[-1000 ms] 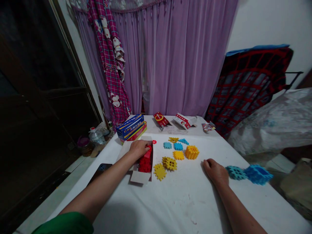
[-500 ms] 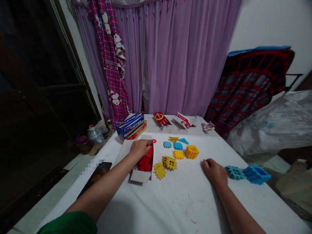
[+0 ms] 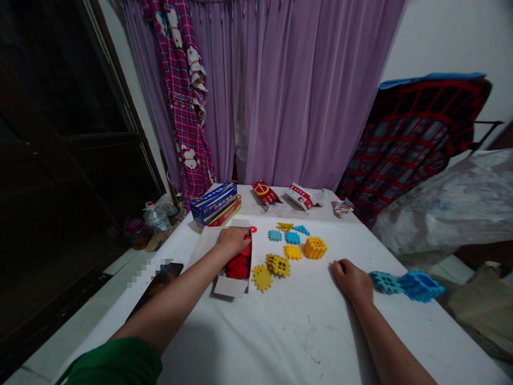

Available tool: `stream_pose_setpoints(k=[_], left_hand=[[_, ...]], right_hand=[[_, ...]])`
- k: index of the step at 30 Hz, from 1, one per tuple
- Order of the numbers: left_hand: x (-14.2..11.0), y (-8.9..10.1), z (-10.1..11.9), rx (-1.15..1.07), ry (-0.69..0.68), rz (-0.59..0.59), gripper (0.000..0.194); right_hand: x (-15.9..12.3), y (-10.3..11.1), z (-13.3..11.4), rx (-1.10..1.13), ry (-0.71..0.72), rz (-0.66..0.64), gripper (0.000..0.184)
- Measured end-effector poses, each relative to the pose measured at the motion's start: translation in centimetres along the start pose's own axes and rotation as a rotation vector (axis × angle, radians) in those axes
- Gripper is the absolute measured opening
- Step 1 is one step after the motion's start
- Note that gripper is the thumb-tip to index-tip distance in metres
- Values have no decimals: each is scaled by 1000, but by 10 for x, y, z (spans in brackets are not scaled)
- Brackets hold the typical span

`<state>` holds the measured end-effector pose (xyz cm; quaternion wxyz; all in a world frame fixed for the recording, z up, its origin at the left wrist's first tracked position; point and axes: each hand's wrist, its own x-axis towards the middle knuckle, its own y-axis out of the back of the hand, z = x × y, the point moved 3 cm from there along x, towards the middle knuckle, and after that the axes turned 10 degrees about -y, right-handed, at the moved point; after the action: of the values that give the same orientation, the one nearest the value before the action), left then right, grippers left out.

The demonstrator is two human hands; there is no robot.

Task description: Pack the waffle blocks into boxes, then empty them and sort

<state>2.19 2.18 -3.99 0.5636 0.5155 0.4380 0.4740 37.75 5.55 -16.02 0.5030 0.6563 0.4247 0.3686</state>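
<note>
My left hand (image 3: 232,240) reaches into an open white cardboard box (image 3: 230,287), its fingers curled down among red plastic interlocking pieces (image 3: 238,265). The fingertips are partly hidden, so what they grip is unclear. My right hand (image 3: 352,280) rests on the table as a loose fist, with nothing visible in it. Just right of it lie a teal lattice block (image 3: 385,282) and a blue hollow block (image 3: 421,286). Between my hands are a yellow-orange cube (image 3: 315,247), an olive-yellow block (image 3: 278,265), a flat yellow piece (image 3: 262,278) and several other flat pieces.
A blue box (image 3: 214,203) stacked on a red-green one (image 3: 226,213) stands at the back left. Torn red-and-white cartons (image 3: 303,197) and a crumpled wrapper (image 3: 342,207) lie at the far edge. Under my left forearm is a dark phone (image 3: 156,286). A white cloth covers the table (image 3: 256,337).
My left hand has shifted very slightly within the box, still over the red pieces. The view has moved a little. My right hand stays in place.
</note>
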Motion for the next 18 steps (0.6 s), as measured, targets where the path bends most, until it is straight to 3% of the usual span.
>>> stream_pose_setpoints(k=[11, 15, 18], left_hand=[[0, -13, -10, -58, 14, 86, 28], [-4, -3, -18, -68, 18, 130, 30], [-22, 9, -41, -80, 53, 190, 31]], right_hand=[[2, -2, 1, -3, -3, -7, 45], [1, -2, 1, 10, 3, 7, 44], [1, -2, 1, 15, 5, 7, 43]])
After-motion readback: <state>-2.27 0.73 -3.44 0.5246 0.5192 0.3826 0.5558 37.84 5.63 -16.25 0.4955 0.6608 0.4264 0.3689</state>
